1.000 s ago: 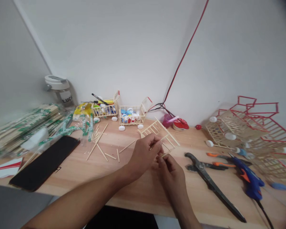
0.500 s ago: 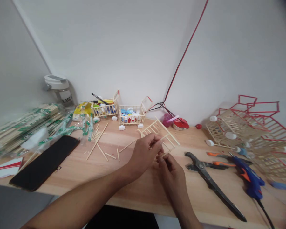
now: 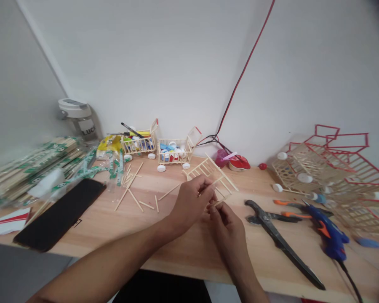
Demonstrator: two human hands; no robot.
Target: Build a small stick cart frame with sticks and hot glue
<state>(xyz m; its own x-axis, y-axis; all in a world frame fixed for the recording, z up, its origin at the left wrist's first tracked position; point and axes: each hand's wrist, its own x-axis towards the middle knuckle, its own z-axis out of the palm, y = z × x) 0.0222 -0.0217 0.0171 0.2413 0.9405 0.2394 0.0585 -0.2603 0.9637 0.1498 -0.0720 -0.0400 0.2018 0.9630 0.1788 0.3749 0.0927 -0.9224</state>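
Over the middle of the wooden table (image 3: 183, 248), my left hand (image 3: 191, 202) has its fingers pinched on a thin wooden stick (image 3: 215, 182). My right hand (image 3: 227, 223) sits just below it, fingers closed on another short stick (image 3: 217, 203). Both hands touch at the fingertips. Directly behind them lies a stick frame shaped like a small ladder (image 3: 210, 172).
Black scissors (image 3: 278, 240), orange pliers (image 3: 287, 210) and a blue glue gun (image 3: 328, 231) lie to the right. Red-edged stick baskets (image 3: 334, 168) are piled far right. Two small stick carts (image 3: 173, 151), loose sticks (image 3: 132, 189), packets of chopsticks (image 3: 34, 164) and a black phone (image 3: 60, 212) sit to the left.
Both hands stay pinched together on the sticks; only a slight shift of the view.
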